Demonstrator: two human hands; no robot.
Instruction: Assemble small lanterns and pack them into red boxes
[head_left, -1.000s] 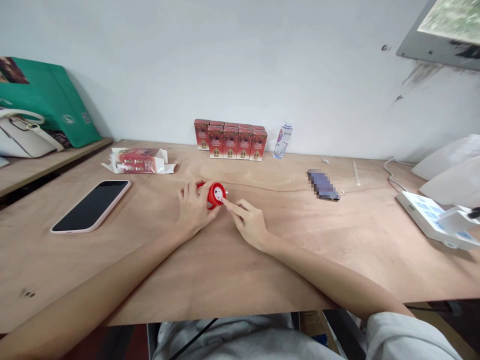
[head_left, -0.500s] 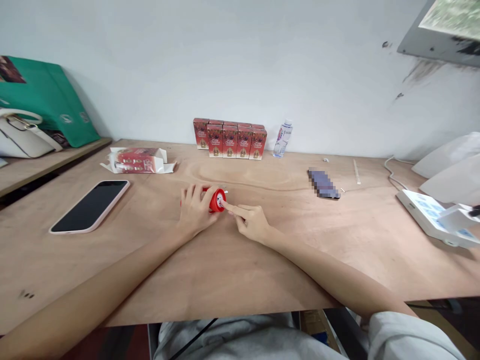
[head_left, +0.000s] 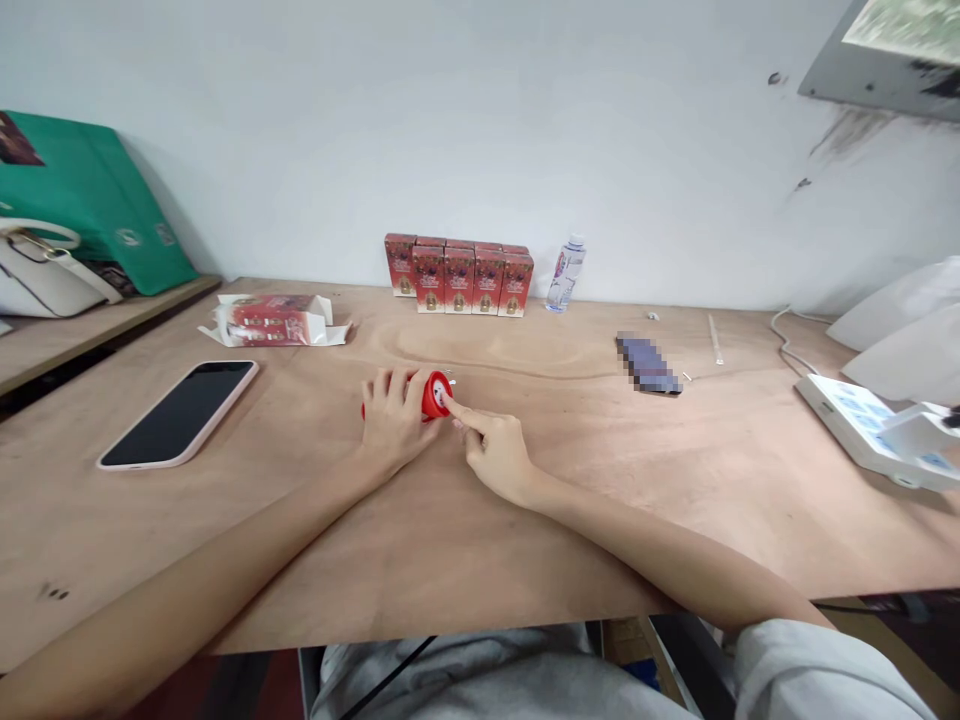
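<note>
My left hand point(head_left: 392, 420) is wrapped over a small red lantern point(head_left: 429, 395) lying on its side on the table. Its round end, with a red rim and a white centre with dark marks, faces right; most of its body is hidden under my fingers. My right hand point(head_left: 501, 452) is just to the right, its index finger stretched out with the tip against the white centre. The other right fingers are curled under, and nothing shows in them. A tiny white piece point(head_left: 452, 380) lies just behind the lantern.
Red printed boxes point(head_left: 472, 280) stand along the wall beside a clear bottle point(head_left: 565, 275). An opened red carton point(head_left: 274, 320) and a pink-cased phone point(head_left: 180, 415) lie at left. Another phone point(head_left: 648, 364) and a white power strip point(head_left: 862, 425) are at right.
The white end of the lantern has tilted slightly upward. My right index fingertip remains at it, while the other right fingers have curled in more. The left hand keeps its hold.
</note>
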